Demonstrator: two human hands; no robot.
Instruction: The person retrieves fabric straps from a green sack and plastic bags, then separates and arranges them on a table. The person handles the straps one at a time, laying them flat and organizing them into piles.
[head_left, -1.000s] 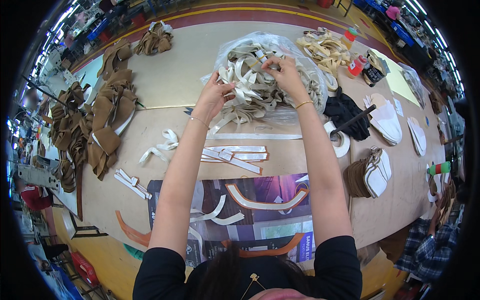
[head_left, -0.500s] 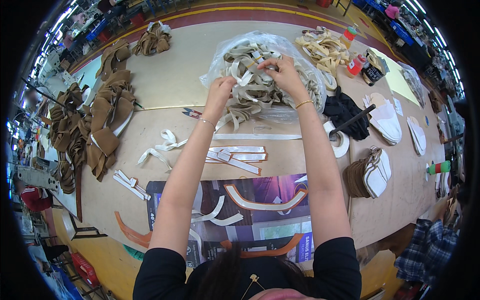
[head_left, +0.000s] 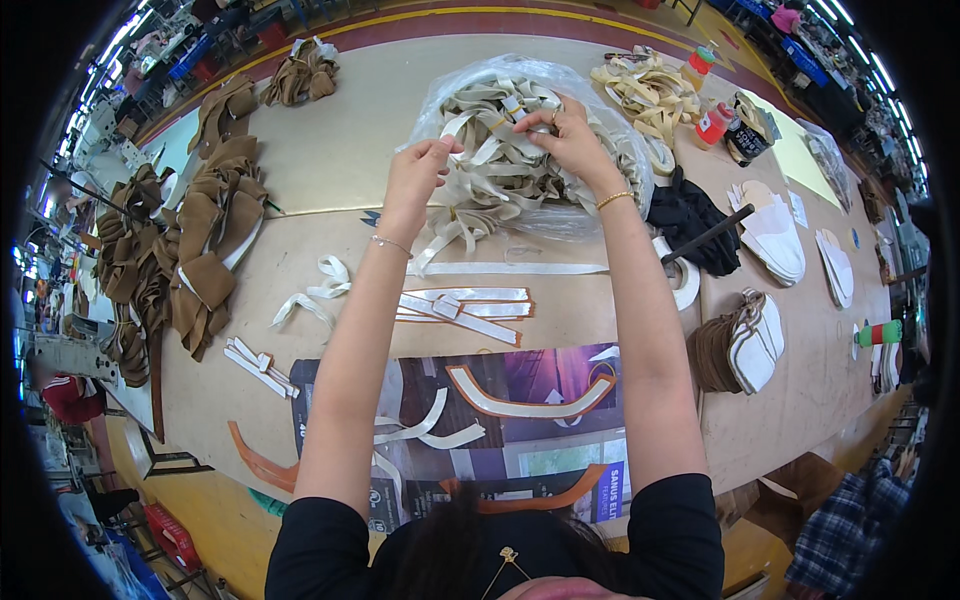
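Both hands work at the clear bag of pale strips, which sits at the far middle of the tabletop. The left hand has its grip pinched on one strip at the bag's near-left mouth; that strip runs roughly left to right, rising slightly toward the right hand. The right hand's grip is pinched on a strip at the top of the pile; whether it is the same strip I cannot tell.

The bag is open toward the person and heaped full; loose strip ends spill from its mouth onto the tabletop, pointing toward the person.

Room for moving: bare tabletop lies left of the bag, between it and the brown pieces stacked along the left edge. Near the person, flat strips lie with long axes left to right, just short of a printed sheet carrying curved pieces. Right of the bag, close by, are a black cloth and a tape roll; behind it a tan strip heap and red-capped bottles. Sole-shaped stacks sit well right
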